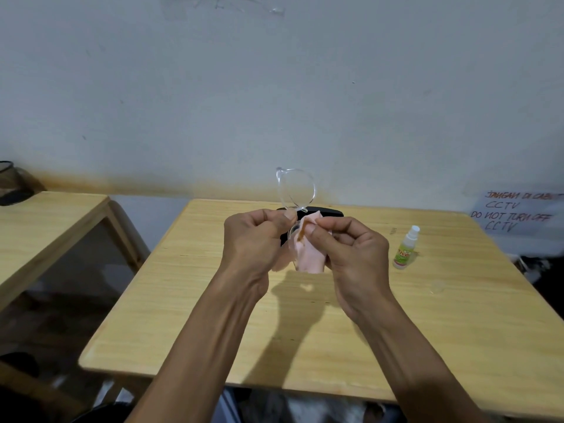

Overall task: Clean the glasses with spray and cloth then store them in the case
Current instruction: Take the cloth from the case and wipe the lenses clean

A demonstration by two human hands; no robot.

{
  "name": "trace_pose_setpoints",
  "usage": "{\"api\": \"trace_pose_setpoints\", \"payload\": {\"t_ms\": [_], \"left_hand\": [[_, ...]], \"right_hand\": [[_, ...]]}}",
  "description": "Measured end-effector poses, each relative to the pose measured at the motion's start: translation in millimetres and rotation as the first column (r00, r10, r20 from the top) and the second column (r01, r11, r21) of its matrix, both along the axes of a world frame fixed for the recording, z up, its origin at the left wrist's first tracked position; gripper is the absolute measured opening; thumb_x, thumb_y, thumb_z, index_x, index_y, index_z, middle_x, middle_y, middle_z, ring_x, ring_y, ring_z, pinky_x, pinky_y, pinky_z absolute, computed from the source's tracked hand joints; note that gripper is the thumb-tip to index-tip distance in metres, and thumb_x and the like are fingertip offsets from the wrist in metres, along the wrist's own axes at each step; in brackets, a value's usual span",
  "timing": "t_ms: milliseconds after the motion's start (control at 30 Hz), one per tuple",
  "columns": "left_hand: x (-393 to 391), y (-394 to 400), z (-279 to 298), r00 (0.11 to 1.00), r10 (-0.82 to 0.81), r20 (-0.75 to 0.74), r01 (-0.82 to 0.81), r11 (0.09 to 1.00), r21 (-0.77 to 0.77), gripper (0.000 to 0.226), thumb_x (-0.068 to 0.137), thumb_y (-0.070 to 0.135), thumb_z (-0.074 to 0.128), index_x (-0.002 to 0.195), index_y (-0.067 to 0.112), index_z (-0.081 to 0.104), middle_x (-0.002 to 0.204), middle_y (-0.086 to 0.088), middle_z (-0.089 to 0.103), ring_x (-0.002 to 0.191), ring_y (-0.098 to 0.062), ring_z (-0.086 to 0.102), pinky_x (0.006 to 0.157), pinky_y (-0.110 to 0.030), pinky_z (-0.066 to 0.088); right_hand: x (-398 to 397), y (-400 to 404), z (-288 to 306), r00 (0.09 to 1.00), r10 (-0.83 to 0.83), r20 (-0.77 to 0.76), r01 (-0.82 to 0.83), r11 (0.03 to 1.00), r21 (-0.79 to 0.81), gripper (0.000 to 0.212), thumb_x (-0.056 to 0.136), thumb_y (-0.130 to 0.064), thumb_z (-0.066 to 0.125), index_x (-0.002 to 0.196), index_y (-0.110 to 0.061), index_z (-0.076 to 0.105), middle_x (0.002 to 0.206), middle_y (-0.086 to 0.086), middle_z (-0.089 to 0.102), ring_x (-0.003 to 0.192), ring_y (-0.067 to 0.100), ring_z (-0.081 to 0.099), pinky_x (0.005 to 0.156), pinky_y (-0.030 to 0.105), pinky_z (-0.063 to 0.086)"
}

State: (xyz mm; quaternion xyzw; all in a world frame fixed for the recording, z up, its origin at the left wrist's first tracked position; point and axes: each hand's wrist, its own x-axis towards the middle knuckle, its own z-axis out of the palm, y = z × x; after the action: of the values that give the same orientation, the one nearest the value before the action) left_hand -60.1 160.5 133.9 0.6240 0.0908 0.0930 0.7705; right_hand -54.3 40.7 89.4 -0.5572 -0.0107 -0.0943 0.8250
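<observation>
The hands hide most of the black case (pixel 320 212); the bottle (pixel 405 249) label is too blurred to read.

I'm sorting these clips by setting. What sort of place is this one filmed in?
Probably a plain back room or small workspace, not a home. Two bare wooden tables stand against an unpainted, stained wall, and a handwritten notice taped there says "Do not turn off CCTV".
</observation>
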Motion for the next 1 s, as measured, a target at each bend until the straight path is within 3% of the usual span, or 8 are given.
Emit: {"api": "trace_pose_setpoints", "payload": {"t_ms": [167,300,400,500,600,833,933,1000], "left_hand": [[1,1,-6,0.999,0.0,-0.038,0.0,1.0,-0.006,0.031,0.086,-0.003,0.067,0.058,0.003,0.056,0.036,0.012,0.053,0.036,0.003,0.053,0.037,-0.015,0.04],[4,10,-10,0.998,0.036,-0.044,-0.035,0.999,0.02,0.022,0.084,0.001,0.071,0.064,0.002,0.061,0.055,0.004,0.061,0.042,0.006,0.053,0.047,-0.005,0.043],[5,11,-11,0.998,0.035,-0.059,-0.034,0.999,0.023,0.018,0.083,0.004,0.072,0.069,0.001,0.063,0.064,0.001,0.064,0.04,0.009,0.051,0.064,-0.015,0.039],[6,12,-12,0.998,0.042,-0.054,-0.041,0.999,0.024,0.025,0.083,0.005,0.073,0.061,0.005,0.061,0.056,0.006,0.064,0.041,0.009,0.051,0.068,-0.018,0.036],[5,17,-12,0.998,0.038,-0.048,-0.035,0.997,0.061,0.027,0.083,0.005,0.073,0.06,0.007,0.061,0.069,-0.002,0.066,0.045,0.008,0.054,0.067,-0.017,0.038],[-2,40,-27,1.0,0.021,-0.004,-0.018,0.926,0.377,0.028,0.084,0.009,0.075,0.058,0.008,0.064,0.072,-0.01,0.068,0.073,-0.015,0.062,0.071,-0.023,0.047],[-6,57,-38,1.0,0.019,-0.023,-0.003,0.831,0.556,0.024,0.082,0.022,0.077,0.061,0.014,0.071,0.067,-0.013,0.07,0.067,-0.017,0.059,0.082,-0.045,0.051],[-9,68,-43,0.999,0.017,-0.038,0.015,0.713,0.701,0.018,0.082,0.032,0.076,0.066,0.022,0.073,0.062,0.002,0.07,0.065,-0.015,0.059,0.092,-0.054,0.046]], "right_hand": [[-5,3,-8,0.999,0.049,-0.019,-0.05,0.996,-0.076,0.021,0.073,-0.001,0.085,0.074,-0.017,0.072,0.089,0.032,0.073,0.078,0.028,0.07,0.079,0.045,0.056],[-11,-8,-16,1.0,0.015,0.007,-0.014,0.985,-0.172,0.02,0.075,-0.004,0.084,0.076,-0.02,0.073,0.08,0.015,0.078,0.075,0.025,0.072,0.069,0.038,0.053],[-16,-17,-17,0.999,0.001,0.037,0.006,0.984,-0.178,0.017,0.082,-0.004,0.078,0.091,-0.016,0.07,0.083,0.009,0.08,0.077,0.022,0.077,0.067,0.033,0.057],[-16,-21,-19,0.997,-0.054,0.06,0.064,0.982,-0.176,0.017,0.085,-0.004,0.075,0.098,-0.014,0.072,0.086,0.006,0.081,0.082,0.018,0.078,0.073,0.034,0.06],[-14,-26,-17,0.99,-0.12,0.079,0.131,0.979,-0.156,0.014,0.086,-0.007,0.074,0.099,-0.013,0.075,0.086,0.005,0.081,0.084,0.018,0.077,0.083,0.039,0.06],[-15,-38,-13,0.972,-0.195,0.13,0.216,0.96,-0.177,0.015,0.086,-0.011,0.075,0.099,-0.017,0.078,0.091,-0.004,0.081,0.092,0.012,0.077,0.086,0.029,0.06],[-18,-42,-17,0.969,-0.21,0.132,0.233,0.953,-0.193,0.016,0.085,-0.01,0.076,0.1,-0.015,0.079,0.09,-0.003,0.081,0.091,0.012,0.077,0.082,0.028,0.061],[-22,-46,-22,0.968,-0.218,0.127,0.241,0.948,-0.209,0.016,0.084,-0.01,0.077,0.1,-0.015,0.078,0.09,-0.003,0.081,0.09,0.011,0.077,0.081,0.03,0.062]]}}
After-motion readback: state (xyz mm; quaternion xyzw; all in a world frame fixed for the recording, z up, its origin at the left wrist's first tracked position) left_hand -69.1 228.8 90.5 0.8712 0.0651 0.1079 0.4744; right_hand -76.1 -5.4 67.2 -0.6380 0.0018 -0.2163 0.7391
